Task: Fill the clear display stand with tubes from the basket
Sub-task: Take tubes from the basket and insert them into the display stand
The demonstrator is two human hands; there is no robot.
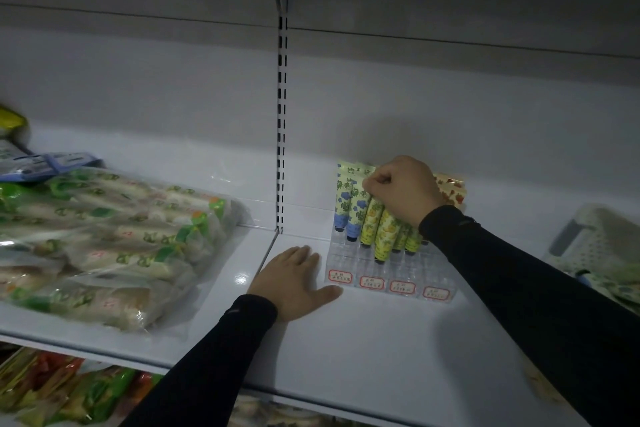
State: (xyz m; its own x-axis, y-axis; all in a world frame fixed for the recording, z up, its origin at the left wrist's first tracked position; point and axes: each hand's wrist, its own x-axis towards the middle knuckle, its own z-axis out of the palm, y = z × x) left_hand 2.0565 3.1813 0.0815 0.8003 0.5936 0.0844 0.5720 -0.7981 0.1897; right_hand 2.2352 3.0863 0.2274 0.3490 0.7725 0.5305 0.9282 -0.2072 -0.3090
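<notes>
A clear display stand (388,274) with red-framed labels along its front sits on the white shelf (346,340). Two blue-flowered tubes (346,208) stand at its left, yellow-green tubes (382,232) in the middle, and orange-patterned tubes (453,191) show at the back right. My right hand (401,189) is curled over the tops of the middle tubes, gripping a yellow-green one. My left hand (294,282) lies flat on the shelf, its thumb against the stand's front left corner. The pale perforated basket (595,236) sits at the far right.
Clear bags of green-and-white packaged food (104,239) fill the shelf's left half. A slotted upright (282,121) splits the back wall. More packets (69,388) lie on the shelf below. Bare shelf lies in front of the stand.
</notes>
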